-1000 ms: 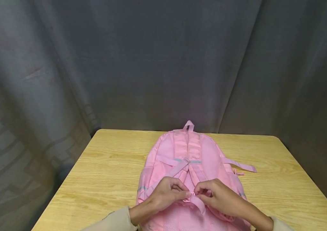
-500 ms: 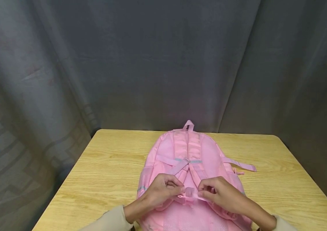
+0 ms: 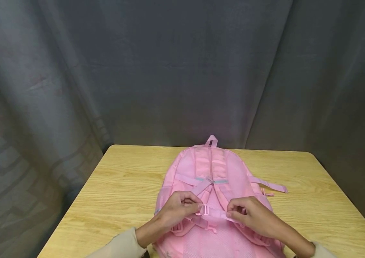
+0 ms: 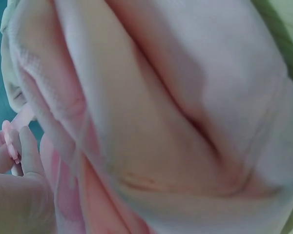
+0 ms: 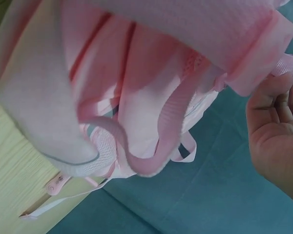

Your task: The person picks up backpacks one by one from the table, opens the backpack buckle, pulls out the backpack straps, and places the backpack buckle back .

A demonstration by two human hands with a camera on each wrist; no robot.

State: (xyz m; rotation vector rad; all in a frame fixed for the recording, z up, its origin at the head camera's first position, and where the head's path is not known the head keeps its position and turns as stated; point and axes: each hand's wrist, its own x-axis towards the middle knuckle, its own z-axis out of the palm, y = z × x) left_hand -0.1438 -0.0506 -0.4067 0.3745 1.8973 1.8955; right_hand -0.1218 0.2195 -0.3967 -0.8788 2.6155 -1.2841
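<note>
A pink backpack (image 3: 234, 168) lies on the table with its shoulder-strap side up. Over its middle, my left hand (image 3: 179, 211) pinches a pink plastic buckle (image 3: 206, 209) between thumb and forefinger. The same buckle (image 4: 10, 141) shows beside the fingertips at the left of the left wrist view. My right hand (image 3: 253, 215) pinches the light pink webbing strap (image 3: 217, 214), which runs fairly straight from the buckle to its fingertips. Below the strap hangs another small pink plastic piece (image 3: 212, 229). In the right wrist view, the strap's webbing (image 5: 285, 64) enters the curled fingers.
The wooden table (image 3: 114, 190) extends to both sides of the backpack. A loose strap end (image 3: 274, 186) and zipper pulls (image 3: 268, 194) stick out at its right. The carry loop (image 3: 212, 140) points to the far edge. Dark grey curtains (image 3: 176, 71) hang behind.
My hands have moved apart, the right one to the right and the left one leftward. The strap, curled between them before, is now drawn out straighter, and the buckle has come into clear view.
</note>
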